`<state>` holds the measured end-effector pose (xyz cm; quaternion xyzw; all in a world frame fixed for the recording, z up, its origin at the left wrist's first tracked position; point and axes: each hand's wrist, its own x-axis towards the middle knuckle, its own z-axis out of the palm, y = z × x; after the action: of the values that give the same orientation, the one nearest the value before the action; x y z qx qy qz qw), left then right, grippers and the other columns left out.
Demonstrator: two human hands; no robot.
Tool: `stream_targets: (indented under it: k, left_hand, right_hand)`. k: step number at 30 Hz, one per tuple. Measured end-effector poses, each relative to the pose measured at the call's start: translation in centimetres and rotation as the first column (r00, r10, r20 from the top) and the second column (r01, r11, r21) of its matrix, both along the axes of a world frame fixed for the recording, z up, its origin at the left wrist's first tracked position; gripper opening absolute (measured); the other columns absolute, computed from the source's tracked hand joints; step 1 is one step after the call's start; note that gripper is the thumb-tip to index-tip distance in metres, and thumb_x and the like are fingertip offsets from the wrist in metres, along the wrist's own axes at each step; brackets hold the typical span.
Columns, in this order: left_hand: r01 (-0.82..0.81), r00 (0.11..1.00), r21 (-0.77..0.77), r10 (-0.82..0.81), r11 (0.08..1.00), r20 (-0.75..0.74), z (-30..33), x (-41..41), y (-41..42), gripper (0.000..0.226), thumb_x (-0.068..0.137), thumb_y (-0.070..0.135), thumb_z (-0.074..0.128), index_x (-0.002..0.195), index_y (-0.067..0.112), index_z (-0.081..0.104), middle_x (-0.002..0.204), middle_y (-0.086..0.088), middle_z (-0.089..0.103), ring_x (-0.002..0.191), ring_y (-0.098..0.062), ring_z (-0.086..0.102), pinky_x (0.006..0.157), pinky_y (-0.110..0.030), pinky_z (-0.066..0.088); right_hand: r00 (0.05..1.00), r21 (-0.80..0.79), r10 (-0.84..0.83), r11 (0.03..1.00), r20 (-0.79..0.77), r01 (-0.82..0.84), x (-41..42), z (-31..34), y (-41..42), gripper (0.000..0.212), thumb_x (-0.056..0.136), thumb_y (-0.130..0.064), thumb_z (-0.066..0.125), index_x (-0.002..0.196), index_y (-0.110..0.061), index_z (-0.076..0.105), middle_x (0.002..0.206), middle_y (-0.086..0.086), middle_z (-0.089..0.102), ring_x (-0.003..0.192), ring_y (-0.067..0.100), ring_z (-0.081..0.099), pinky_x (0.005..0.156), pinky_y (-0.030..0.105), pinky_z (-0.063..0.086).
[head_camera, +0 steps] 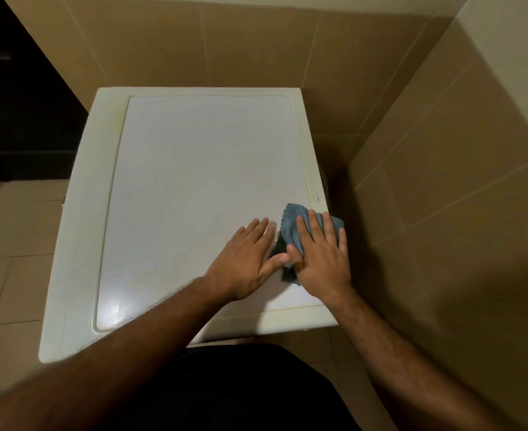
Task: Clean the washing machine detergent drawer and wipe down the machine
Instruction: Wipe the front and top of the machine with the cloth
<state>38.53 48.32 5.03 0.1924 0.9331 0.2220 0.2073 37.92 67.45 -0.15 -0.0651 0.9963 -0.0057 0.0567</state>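
I look down on the white top of the washing machine (pixel 194 181), with a cream rim around a flat panel. A blue-grey cloth (pixel 290 225) lies at the near right corner of the top. My right hand (pixel 321 259) lies flat on the cloth, fingers spread, pressing it onto the surface. My left hand (pixel 245 262) rests flat on the bare panel just left of the cloth, thumb touching the right hand's thumb. The detergent drawer is not in view.
Tan tiled walls stand behind the machine and close along its right side, leaving a narrow dark gap (pixel 337 181). A dark cabinet (pixel 23 104) stands at the left. Beige floor tiles (pixel 11 244) show left of the machine.
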Motion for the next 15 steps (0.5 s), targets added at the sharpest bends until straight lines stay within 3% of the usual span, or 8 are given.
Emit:
stream_targets:
  k: [4, 8, 11, 15]
  left_hand:
    - [0.003, 1.000, -0.019, -0.004, 1.000, -0.003, 0.0, -0.3, -0.3, 0.104, 0.076, 0.081, -0.010, 0.156, 0.015, 0.003, 0.164, -0.004, -0.001, 0.151, -0.016, -0.006, 0.121, -0.032, -0.002]
    - [-0.007, 1.000, -0.022, 0.007, 1.000, -0.006, -0.1, -0.6, -0.7, 0.108, 0.073, 0.083, -0.012, 0.156, 0.015, 0.004, 0.164, -0.004, 0.000, 0.151, -0.015, -0.005, 0.122, -0.032, -0.002]
    - [-0.031, 1.000, -0.018, 0.031, 0.999, -0.005, -0.2, -0.7, -0.8, 0.103, 0.077, 0.080, -0.005, 0.156, 0.015, 0.006, 0.164, -0.004, 0.001, 0.151, -0.015, -0.005, 0.121, -0.030, -0.003]
    - [-0.038, 0.999, -0.012, 0.038, 0.999, -0.003, -0.3, -0.6, -0.5, 0.109, 0.072, 0.084, -0.012, 0.156, 0.016, 0.006, 0.164, -0.004, 0.001, 0.151, -0.015, -0.004, 0.121, -0.030, -0.002]
  right_hand:
    - [0.998, -0.032, -0.067, 0.997, 0.014, 0.067, -1.8, -0.5, 0.8, 0.065, 0.099, -0.053, 0.009, 0.157, -0.023, 0.011, 0.165, 0.006, 0.007, 0.151, 0.031, 0.002, 0.119, 0.052, 0.019]
    - [0.999, -0.035, -0.028, 0.999, 0.032, 0.029, -5.1, -0.6, 0.7, 0.070, 0.098, -0.046, -0.006, 0.157, -0.012, 0.012, 0.164, 0.015, 0.006, 0.152, 0.031, -0.004, 0.121, 0.050, 0.014]
    - [0.996, -0.077, -0.091, 0.993, 0.014, 0.092, -7.3, -0.2, 0.3, 0.061, 0.104, -0.043, 0.013, 0.156, -0.011, 0.013, 0.163, 0.017, 0.006, 0.152, 0.029, 0.002, 0.121, 0.045, 0.021]
    - [0.994, -0.012, -0.105, 0.994, 0.027, 0.105, -8.7, -0.8, 0.0, 0.075, 0.096, -0.046, -0.010, 0.156, -0.008, 0.015, 0.163, 0.018, 0.013, 0.151, 0.033, 0.003, 0.120, 0.049, 0.021]
